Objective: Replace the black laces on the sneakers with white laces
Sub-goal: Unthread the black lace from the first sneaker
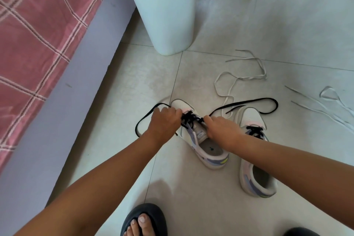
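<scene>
From the head view, two sneakers stand side by side on the tiled floor. The left hand (165, 119) and right hand (220, 127) both pinch the black lace (249, 101) over the left sneaker (206, 151), its loose ends trailing to either side. The right sneaker (254, 176) keeps its own black lacing. White laces (245, 77) lie loose beyond, near a white bin (168, 25)

white bin (168, 23) — blue liner | pink plaid bedsheet (38, 30) left | black slipper (145, 218) — near edge
</scene>
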The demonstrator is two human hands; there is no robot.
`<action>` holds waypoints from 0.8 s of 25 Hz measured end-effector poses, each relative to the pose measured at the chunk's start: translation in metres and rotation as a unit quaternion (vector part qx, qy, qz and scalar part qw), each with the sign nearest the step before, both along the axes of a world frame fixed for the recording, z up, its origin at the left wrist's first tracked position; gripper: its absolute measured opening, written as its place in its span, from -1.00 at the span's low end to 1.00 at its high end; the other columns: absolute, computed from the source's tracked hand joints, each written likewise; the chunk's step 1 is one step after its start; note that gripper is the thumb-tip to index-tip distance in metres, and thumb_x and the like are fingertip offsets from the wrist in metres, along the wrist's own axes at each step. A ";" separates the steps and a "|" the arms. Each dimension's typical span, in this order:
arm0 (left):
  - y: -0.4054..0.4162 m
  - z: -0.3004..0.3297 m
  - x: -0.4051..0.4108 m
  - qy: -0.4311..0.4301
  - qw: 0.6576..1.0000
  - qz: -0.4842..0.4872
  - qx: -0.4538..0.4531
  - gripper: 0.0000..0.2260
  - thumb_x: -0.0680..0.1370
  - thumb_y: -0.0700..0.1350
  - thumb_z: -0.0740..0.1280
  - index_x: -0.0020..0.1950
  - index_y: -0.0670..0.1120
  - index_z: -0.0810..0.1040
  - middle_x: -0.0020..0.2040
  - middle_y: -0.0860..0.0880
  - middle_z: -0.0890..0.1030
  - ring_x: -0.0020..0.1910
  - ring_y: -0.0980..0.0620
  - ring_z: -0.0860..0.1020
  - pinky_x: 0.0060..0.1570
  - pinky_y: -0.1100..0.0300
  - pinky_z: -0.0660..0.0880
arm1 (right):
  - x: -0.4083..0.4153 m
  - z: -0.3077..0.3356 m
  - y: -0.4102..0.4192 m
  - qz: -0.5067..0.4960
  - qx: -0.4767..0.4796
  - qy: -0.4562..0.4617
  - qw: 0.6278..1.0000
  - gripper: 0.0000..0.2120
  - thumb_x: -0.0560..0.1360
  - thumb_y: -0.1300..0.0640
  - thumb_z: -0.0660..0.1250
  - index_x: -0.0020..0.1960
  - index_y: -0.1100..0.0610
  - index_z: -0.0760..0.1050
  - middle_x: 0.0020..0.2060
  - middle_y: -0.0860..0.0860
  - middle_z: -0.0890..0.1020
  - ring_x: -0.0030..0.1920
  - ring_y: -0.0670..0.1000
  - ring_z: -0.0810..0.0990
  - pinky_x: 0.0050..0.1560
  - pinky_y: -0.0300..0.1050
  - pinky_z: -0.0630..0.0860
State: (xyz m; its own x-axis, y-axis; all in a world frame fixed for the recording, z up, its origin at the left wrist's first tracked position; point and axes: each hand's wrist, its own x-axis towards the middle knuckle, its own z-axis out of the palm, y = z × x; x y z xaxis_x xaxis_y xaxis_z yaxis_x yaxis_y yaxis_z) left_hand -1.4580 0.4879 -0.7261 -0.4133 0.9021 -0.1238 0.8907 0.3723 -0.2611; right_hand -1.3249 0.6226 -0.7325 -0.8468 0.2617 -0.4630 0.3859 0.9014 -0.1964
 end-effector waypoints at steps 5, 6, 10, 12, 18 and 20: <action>0.009 -0.005 0.022 -0.619 0.642 0.440 0.107 -0.75 0.58 -0.04 0.17 -0.26 -0.08 0.45 -0.34 -0.03 0.50 -0.46 0.04 0.48 -0.45 0.26 0.31 | -0.002 0.003 -0.003 -0.028 -0.020 0.000 0.999 -0.84 0.56 0.22 0.11 0.13 0.19 0.30 -0.02 0.17 0.53 -0.11 0.14 0.45 -0.25 -0.04 0.27; 0.008 -0.005 0.024 -0.616 0.666 0.406 0.114 -0.76 0.59 -0.07 0.16 -0.25 -0.08 0.46 -0.32 -0.05 0.52 -0.45 0.04 0.50 -0.44 0.25 0.34 | -0.002 0.004 -0.002 -0.023 -0.022 0.000 0.999 -0.84 0.56 0.21 0.11 0.14 0.19 0.30 -0.01 0.17 0.54 -0.07 0.16 0.48 -0.25 -0.04 0.28; -0.007 -0.008 -0.007 -0.122 0.982 0.144 -0.007 -0.93 0.52 -0.10 0.26 -0.08 -0.05 0.52 -0.19 0.00 0.58 -0.20 -0.04 0.59 -0.33 0.22 0.23 | 0.004 0.005 0.002 -0.018 -0.020 -0.010 1.000 -0.80 0.58 0.18 0.11 0.18 0.20 0.29 0.01 0.17 0.53 -0.01 0.18 0.51 -0.21 -0.02 0.34; -0.009 0.001 -0.017 -0.094 0.976 0.194 -0.030 -0.94 0.49 -0.11 0.27 -0.12 -0.08 0.49 -0.24 0.02 0.54 -0.20 -0.05 0.58 -0.37 0.23 0.16 | 0.005 0.005 0.000 -0.021 -0.014 -0.014 1.000 -0.80 0.59 0.17 0.10 0.19 0.19 0.29 0.02 0.16 0.54 -0.01 0.18 0.51 -0.22 -0.02 0.35; 0.003 0.004 0.014 -0.664 0.548 0.504 0.071 -0.80 0.57 -0.03 0.23 -0.13 -0.12 0.53 -0.32 -0.01 0.55 -0.37 0.05 0.55 -0.33 0.23 0.38 | 0.003 0.011 -0.001 -0.067 -0.063 -0.011 0.996 -0.71 0.54 0.13 0.15 0.24 0.16 0.25 0.09 0.13 0.51 0.03 0.15 0.49 -0.11 0.00 0.45; 0.001 0.000 0.020 -0.678 0.530 0.494 0.125 -0.83 0.59 -0.07 0.21 -0.15 -0.08 0.51 -0.35 0.01 0.53 -0.37 0.06 0.54 -0.29 0.21 0.40 | 0.003 0.017 -0.002 -0.130 -0.126 0.087 0.980 -0.60 0.50 0.11 0.21 0.31 0.12 0.26 0.16 0.08 0.42 0.14 0.11 0.43 0.07 -0.03 0.43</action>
